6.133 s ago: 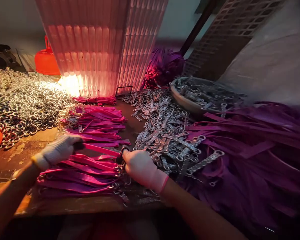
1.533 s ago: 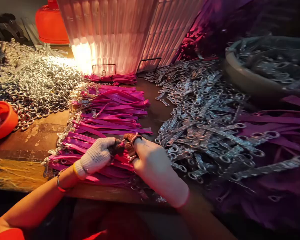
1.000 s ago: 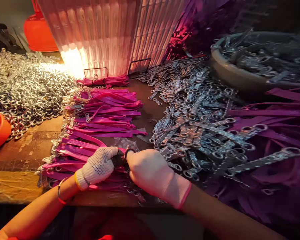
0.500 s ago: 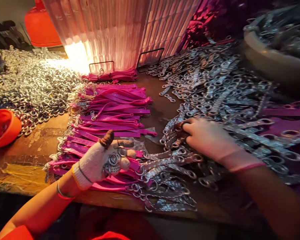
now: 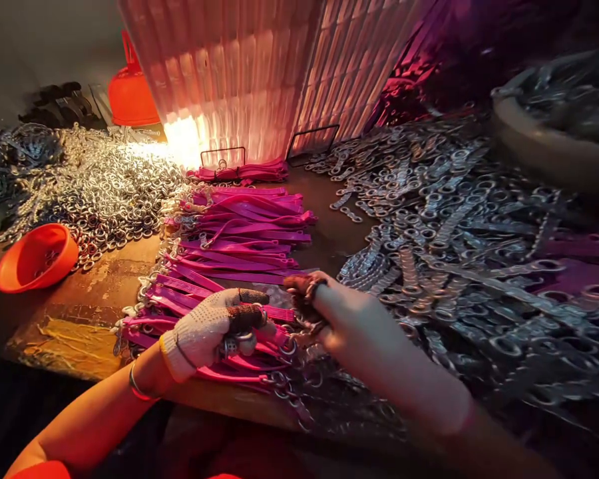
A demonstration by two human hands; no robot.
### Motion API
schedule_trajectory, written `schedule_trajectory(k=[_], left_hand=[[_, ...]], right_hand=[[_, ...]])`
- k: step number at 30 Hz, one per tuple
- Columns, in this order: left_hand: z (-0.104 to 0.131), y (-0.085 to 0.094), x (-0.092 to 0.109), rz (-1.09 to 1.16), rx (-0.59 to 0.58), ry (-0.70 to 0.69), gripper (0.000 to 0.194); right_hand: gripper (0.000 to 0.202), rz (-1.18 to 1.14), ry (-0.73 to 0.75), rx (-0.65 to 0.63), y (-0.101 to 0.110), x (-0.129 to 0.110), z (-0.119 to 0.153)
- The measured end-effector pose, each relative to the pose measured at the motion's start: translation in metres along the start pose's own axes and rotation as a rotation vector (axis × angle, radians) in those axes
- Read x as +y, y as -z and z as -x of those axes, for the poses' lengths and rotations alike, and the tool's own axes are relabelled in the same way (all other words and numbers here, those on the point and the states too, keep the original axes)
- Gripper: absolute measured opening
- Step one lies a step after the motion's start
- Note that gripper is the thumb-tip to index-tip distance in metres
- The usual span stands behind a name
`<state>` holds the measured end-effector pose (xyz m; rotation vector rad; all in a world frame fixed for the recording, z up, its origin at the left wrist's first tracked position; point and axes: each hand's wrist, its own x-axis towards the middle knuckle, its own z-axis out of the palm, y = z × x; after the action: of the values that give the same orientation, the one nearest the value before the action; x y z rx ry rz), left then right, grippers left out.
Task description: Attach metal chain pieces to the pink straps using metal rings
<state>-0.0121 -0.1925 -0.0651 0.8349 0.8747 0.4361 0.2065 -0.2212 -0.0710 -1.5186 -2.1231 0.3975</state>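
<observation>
My left hand point(image 5: 212, 329), in a white dotted glove with dark fingertips, is curled around several metal rings point(image 5: 232, 346). Its thumb and forefinger pinch together, with a ring edge showing at their tips. My right hand point(image 5: 349, 319), also gloved, is closed just to the right of it, fingertips pressed together; what they grip is mostly hidden and blurred. Beneath both hands lie pink straps point(image 5: 239, 259) in a row, metal clasps at their left ends. Some nearer straps have rings and silvery strips at their right ends.
Loose silvery strips with ring ends point(image 5: 444, 193) are heaped on the right, below a large basin point(image 5: 544, 140). Metal rings and clasps point(image 5: 114, 179) pile up at left, beside an orange bowl point(image 5: 64, 256). A red lamp point(image 5: 132, 96) and corrugated sheet point(image 5: 249, 86) stand behind.
My right hand has come left from the strip heap to beside my left hand. My left hand, earlier palm up with rings showing, has closed its fingers. The view has shifted slightly.
</observation>
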Motion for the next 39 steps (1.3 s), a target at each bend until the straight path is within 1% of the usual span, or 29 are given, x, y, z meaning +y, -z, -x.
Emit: schedule_trajectory(k=[2,3,5,7,10,12,14,15,17,18,19,20,23,24,25,26,27,29,30,31,32,33,35,36,37,39], left_hand=[[-0.002,-0.001,-0.001,0.036,-0.085,0.021,0.050],[-0.004,-0.001,-0.003,0.042,-0.109,0.042,0.047],[-0.009,-0.002,-0.006,0.059,-0.117,0.079,0.039],[-0.012,-0.003,-0.009,0.064,-0.104,0.097,0.034],[-0.010,-0.005,-0.011,0.006,-0.022,0.085,0.034],[-0.005,-0.008,-0.009,-0.061,0.048,0.043,0.036],[0.000,-0.010,-0.008,-0.194,0.082,-0.035,0.036],[0.001,-0.012,-0.008,-0.299,0.093,-0.094,0.034],[0.002,-0.015,-0.009,-0.517,0.152,-0.247,0.030],[0.001,-0.016,-0.011,-0.580,0.176,-0.302,0.027],[-0.001,-0.018,-0.012,-0.594,0.180,-0.311,0.026],[-0.004,-0.019,-0.013,-0.558,0.164,-0.272,0.026],[-0.012,-0.022,-0.014,-0.273,0.069,-0.035,0.033],[-0.014,-0.023,-0.014,-0.179,0.059,0.011,0.035],[-0.017,-0.024,-0.013,-0.104,0.056,0.031,0.036],[-0.019,-0.026,-0.012,-0.044,0.052,0.034,0.036],[-0.021,-0.027,-0.010,0.002,0.043,0.030,0.036],[-0.025,-0.028,-0.005,0.067,0.019,0.022,0.035],[-0.027,-0.028,-0.001,0.103,0.003,0.030,0.034],[-0.030,-0.026,0.003,0.144,-0.027,0.053,0.031],[-0.033,-0.023,0.007,0.190,-0.066,0.082,0.029],[-0.038,-0.019,0.012,0.230,-0.105,0.108,0.027],[-0.049,-0.006,0.020,0.233,-0.160,0.111,0.034],[-0.057,0.000,0.023,0.158,-0.154,0.085,0.038],[-0.065,0.006,0.025,0.011,-0.125,0.039,0.039],[-0.082,0.012,0.026,-0.363,-0.042,-0.070,0.030]], right_hand=[[0.050,-0.044,0.106,-0.032,-0.008,-0.011,-0.001],[0.050,-0.080,0.168,-0.047,-0.011,-0.014,-0.002],[0.044,-0.129,0.237,-0.070,-0.015,-0.017,-0.004],[0.035,-0.142,0.240,-0.074,-0.017,-0.017,-0.004],[0.019,-0.116,0.154,-0.049,-0.014,-0.017,-0.002],[0.016,-0.123,0.089,-0.055,-0.009,-0.018,0.000],[0.016,-0.151,0.030,-0.082,-0.004,-0.020,0.002],[0.016,-0.160,0.005,-0.092,-0.002,-0.021,0.003],[0.015,-0.162,-0.024,-0.080,-0.002,-0.022,0.005],[0.015,-0.159,-0.029,-0.062,-0.004,-0.023,0.007],[0.015,-0.153,-0.032,-0.036,-0.006,-0.023,0.009],[0.015,-0.141,-0.037,-0.005,-0.009,-0.024,0.012],[0.010,-0.011,-0.045,0.107,-0.017,-0.026,0.018],[0.007,0.049,-0.052,0.127,-0.018,-0.027,0.019],[0.006,0.089,-0.073,0.114,-0.018,-0.028,0.019],[0.006,0.087,-0.111,0.068,-0.017,-0.028,0.018],[0.008,0.030,-0.162,-0.010,-0.014,-0.028,0.016],[0.014,-0.222,-0.267,-0.202,-0.005,-0.026,0.011],[0.018,-0.369,-0.303,-0.270,0.000,-0.023,0.009],[0.020,-0.482,-0.326,-0.288,0.005,-0.019,0.007],[0.021,-0.537,-0.346,-0.252,0.009,-0.014,0.006],[0.022,-0.532,-0.365,-0.177,0.012,-0.008,0.006],[0.022,-0.416,-0.391,0.006,0.016,0.004,0.009],[0.022,-0.353,-0.395,0.067,0.016,0.010,0.011],[0.022,-0.311,-0.395,0.092,0.015,0.014,0.014],[0.021,-0.280,-0.388,0.076,0.011,0.018,0.019]])
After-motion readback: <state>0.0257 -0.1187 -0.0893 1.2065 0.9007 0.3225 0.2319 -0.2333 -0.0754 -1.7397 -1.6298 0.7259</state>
